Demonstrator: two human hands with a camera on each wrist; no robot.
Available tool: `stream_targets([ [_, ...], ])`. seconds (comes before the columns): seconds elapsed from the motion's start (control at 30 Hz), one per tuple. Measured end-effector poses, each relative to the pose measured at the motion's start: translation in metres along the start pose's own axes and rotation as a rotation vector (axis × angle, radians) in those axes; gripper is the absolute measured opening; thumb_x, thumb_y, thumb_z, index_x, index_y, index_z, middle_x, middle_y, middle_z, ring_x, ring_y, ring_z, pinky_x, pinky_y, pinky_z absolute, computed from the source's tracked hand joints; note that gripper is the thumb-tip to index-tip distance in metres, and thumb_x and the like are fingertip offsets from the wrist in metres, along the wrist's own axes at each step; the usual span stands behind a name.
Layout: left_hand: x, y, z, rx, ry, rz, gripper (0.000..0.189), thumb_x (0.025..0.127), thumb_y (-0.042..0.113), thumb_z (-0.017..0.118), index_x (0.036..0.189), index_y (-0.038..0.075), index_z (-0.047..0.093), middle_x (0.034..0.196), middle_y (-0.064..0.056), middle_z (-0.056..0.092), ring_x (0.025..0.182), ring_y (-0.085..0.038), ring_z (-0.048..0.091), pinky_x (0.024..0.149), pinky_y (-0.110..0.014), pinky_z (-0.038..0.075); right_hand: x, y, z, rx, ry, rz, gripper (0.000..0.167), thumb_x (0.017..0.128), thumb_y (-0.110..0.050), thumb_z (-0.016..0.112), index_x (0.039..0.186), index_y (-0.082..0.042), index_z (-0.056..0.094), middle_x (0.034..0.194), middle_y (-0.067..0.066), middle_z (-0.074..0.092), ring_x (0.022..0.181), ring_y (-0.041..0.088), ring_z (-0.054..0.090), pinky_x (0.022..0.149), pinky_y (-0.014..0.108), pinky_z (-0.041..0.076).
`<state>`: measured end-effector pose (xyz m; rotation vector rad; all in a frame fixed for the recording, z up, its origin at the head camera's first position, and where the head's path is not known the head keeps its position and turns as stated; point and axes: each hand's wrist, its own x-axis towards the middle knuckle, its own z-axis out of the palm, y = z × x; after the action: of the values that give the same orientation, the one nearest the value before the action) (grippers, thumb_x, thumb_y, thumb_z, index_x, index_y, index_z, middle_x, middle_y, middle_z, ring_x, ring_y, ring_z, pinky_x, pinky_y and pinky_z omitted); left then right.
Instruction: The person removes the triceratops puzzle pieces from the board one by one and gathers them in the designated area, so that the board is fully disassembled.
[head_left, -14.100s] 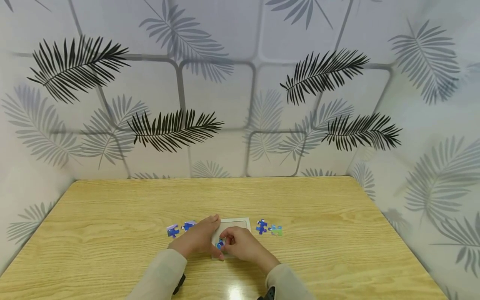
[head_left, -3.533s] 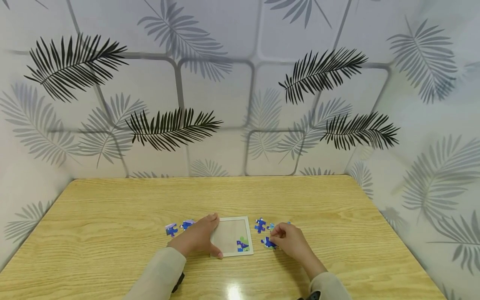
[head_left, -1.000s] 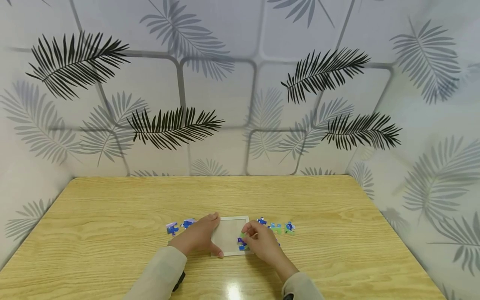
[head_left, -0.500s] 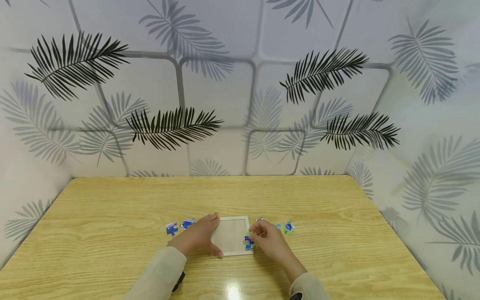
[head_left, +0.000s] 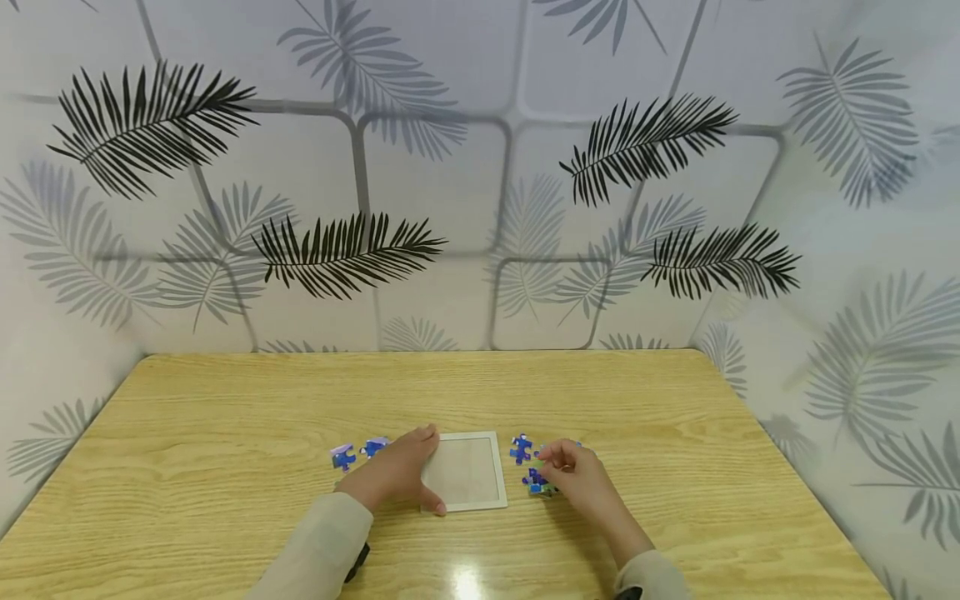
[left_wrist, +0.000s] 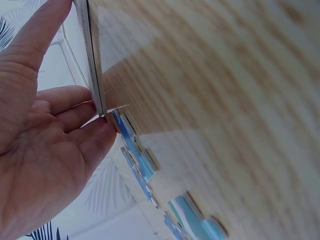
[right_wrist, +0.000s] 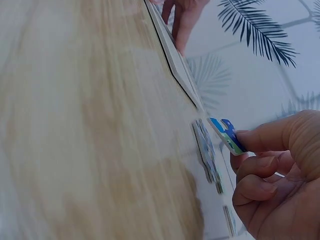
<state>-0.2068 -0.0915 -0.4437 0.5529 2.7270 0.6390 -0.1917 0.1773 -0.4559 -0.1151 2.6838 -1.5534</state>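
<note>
My left hand (head_left: 397, 471) spans the left side of a pale puzzle frame (head_left: 502, 475), thumb at its near edge and fingers at its far edge. In the left wrist view its fingertips meet the frame's edge. No pieces show in the visible part of the tray. To the right of it, my right hand (head_left: 583, 479) pinches a jigsaw piece (right_wrist: 228, 136) coloured blue, white and green between thumb and fingers. That piece is raised above other pieces (right_wrist: 206, 152) lying on the table, and overlaps one of them in the head view.
Left of the frame lie two blue and lilac jigsaw pieces (head_left: 343, 457), the second close behind my left wrist. Another blue piece (head_left: 521, 448) sits right of the frame, with others partly hidden by my right hand. A patterned wall (head_left: 450, 308) rises behind the wooden table (head_left: 247, 417).
My right hand has lifted the blue-green piece from the frame's lower right corner and carried it right, over the pieces there. The left hand keeps its place on the frame.
</note>
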Motion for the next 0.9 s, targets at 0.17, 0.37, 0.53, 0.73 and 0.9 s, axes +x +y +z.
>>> stream_targets([
  [0.17,0.000,0.001,-0.001,-0.008,-0.007,-0.006,0.106,0.062,0.038,0.087,0.142,-0.007,0.034,0.151,-0.019,0.028,0.139,-0.034,0.026,0.112,-0.043,0.025,-0.002,0.008,-0.015,-0.002,0.011,0.037,0.011,0.084,0.002,0.065,0.094,-0.001,0.063,0.078,0.003,0.056,0.073,0.014,0.049,0.060,0.021,0.043],
  [0.37,-0.001,0.000,-0.001,-0.012,-0.018,-0.012,0.106,0.062,0.038,0.087,0.142,-0.007,0.034,0.152,-0.019,0.028,0.139,-0.035,0.025,0.112,-0.044,0.025,-0.005,0.018,-0.027,-0.023,0.001,0.042,0.010,0.083,0.003,0.066,0.093,0.000,0.063,0.079,0.003,0.058,0.075,0.014,0.049,0.059,0.020,0.043],
  [0.53,0.000,0.001,-0.002,-0.009,-0.015,-0.010,0.106,0.063,0.039,0.086,0.142,-0.007,0.034,0.152,-0.018,0.028,0.139,-0.034,0.026,0.112,-0.044,0.025,-0.006,0.022,-0.032,-0.062,0.009,0.054,0.010,0.083,0.002,0.066,0.093,0.000,0.064,0.081,0.003,0.061,0.079,0.015,0.053,0.061,0.022,0.046],
  [0.73,-0.001,0.002,-0.004,-0.006,-0.011,-0.005,0.106,0.062,0.038,0.087,0.142,-0.008,0.034,0.151,-0.019,0.029,0.139,-0.034,0.026,0.112,-0.044,0.025,-0.007,0.023,-0.033,-0.108,0.029,0.054,0.010,0.082,0.002,0.068,0.090,-0.001,0.063,0.080,0.001,0.061,0.077,0.014,0.056,0.065,0.024,0.047],
  [0.9,-0.002,0.003,-0.004,-0.005,-0.015,-0.007,0.105,0.063,0.037,0.087,0.142,-0.007,0.035,0.151,-0.018,0.029,0.139,-0.034,0.026,0.112,-0.044,0.025,-0.008,0.024,-0.034,-0.135,0.048,0.022,0.011,0.080,-0.001,0.070,0.088,-0.003,0.063,0.080,0.003,0.060,0.077,0.016,0.057,0.067,0.028,0.048],
])
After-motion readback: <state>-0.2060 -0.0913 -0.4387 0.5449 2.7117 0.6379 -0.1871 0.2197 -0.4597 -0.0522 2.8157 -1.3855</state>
